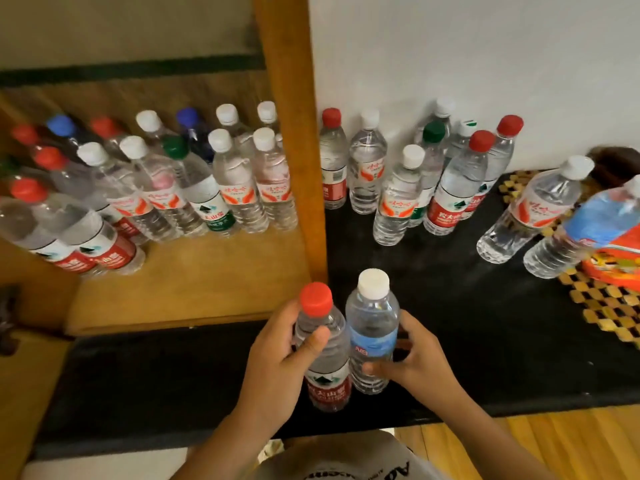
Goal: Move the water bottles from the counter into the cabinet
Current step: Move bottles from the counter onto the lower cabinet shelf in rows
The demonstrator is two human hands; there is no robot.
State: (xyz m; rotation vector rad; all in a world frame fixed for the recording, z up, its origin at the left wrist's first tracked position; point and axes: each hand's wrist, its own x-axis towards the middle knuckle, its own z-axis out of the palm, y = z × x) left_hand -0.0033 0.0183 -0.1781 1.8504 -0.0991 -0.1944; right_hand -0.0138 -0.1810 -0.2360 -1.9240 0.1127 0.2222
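My left hand (277, 358) grips a red-capped water bottle (325, 368) with a red label. My right hand (412, 362) grips a white-capped water bottle (372, 327) with a blue label. Both bottles are upright, side by side, over the black counter (485, 323) near its front edge. Several more water bottles (415, 174) stand at the back of the counter against the white wall. The wooden cabinet (194, 282) at the left holds several bottles (173, 174) in rows at its back.
A wooden cabinet post (294, 133) divides the cabinet from the counter. A woven checked mat (602, 296) and an orange packet (620, 258) lie at the counter's right. Two bottles (533, 206) stand beside the mat. The cabinet floor's front part is bare wood.
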